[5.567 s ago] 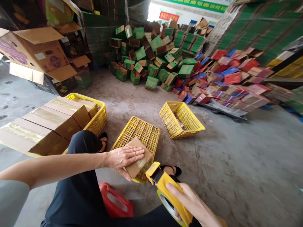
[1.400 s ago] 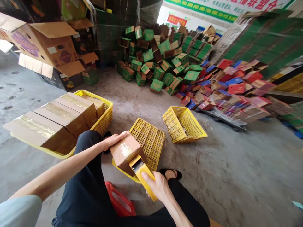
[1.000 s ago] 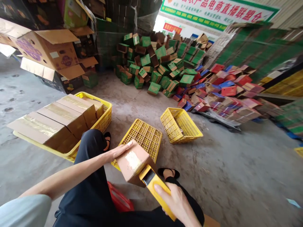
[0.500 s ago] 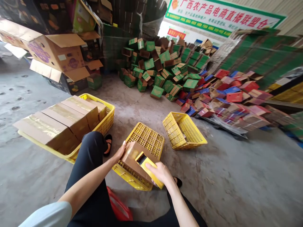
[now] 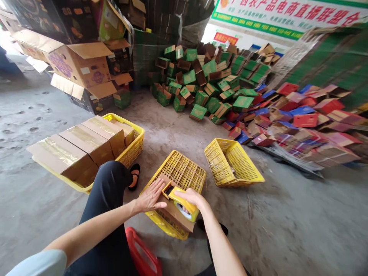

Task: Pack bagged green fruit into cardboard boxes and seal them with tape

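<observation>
My right hand [image 5: 191,198] grips a yellow tape dispenser [image 5: 179,194], its tape roll showing on the near side. Under it lies a brown cardboard box [image 5: 178,215] on an upturned yellow plastic crate [image 5: 184,168]. My left hand [image 5: 151,196] rests flat over the box's left end, fingers stretched out, just left of the dispenser's head. Whether the dispenser's head touches the box is hard to tell.
To the left, a yellow basket [image 5: 137,147] holds several taped cardboard boxes [image 5: 67,153]. A tilted yellow basket [image 5: 234,163] stands on the right. Green boxes [image 5: 198,111] and red and blue boxes [image 5: 306,119] are heaped behind. A red plastic object [image 5: 143,253] is by my legs.
My left hand has gone from holding the box's left edge to lying flat over its end. The tape dispenser has tipped so its roll side shows. The camera view has shifted slightly.
</observation>
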`<act>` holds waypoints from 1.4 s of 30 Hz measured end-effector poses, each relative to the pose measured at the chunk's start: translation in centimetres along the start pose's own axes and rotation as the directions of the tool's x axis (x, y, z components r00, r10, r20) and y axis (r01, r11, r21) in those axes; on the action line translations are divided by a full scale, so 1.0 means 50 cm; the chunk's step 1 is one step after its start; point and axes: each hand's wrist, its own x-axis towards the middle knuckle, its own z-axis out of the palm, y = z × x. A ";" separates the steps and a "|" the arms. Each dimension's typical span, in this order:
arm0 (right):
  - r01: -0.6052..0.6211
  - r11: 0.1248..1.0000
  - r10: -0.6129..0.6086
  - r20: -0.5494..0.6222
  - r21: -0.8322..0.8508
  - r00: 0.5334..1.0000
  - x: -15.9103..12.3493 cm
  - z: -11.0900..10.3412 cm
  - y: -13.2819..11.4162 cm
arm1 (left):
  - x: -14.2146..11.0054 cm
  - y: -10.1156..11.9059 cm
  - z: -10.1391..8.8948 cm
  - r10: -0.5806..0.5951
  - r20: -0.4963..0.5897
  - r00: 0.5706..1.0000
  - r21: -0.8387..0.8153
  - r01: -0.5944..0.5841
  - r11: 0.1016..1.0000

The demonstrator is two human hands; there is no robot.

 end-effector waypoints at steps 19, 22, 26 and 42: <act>0.018 0.997 -0.010 0.096 -0.075 0.995 0.008 0.003 0.015 | 0.044 -0.047 -0.042 0.176 0.244 0.954 -0.040 -0.171 0.984; 0.012 0.997 -0.006 0.084 -0.072 0.996 -0.001 0.005 0.015 | 0.048 -0.048 -0.040 0.174 0.227 0.958 -0.051 -0.167 0.985; 0.009 0.998 -0.003 0.085 -0.067 0.996 -0.008 -0.001 0.015 | 0.049 -0.050 -0.032 0.204 0.190 0.960 -0.031 -0.202 0.979; -0.101 0.993 0.102 0.002 -0.067 0.995 -0.093 -0.019 0.047 | 0.039 -0.054 -0.021 0.213 0.122 0.969 -0.020 -0.212 0.977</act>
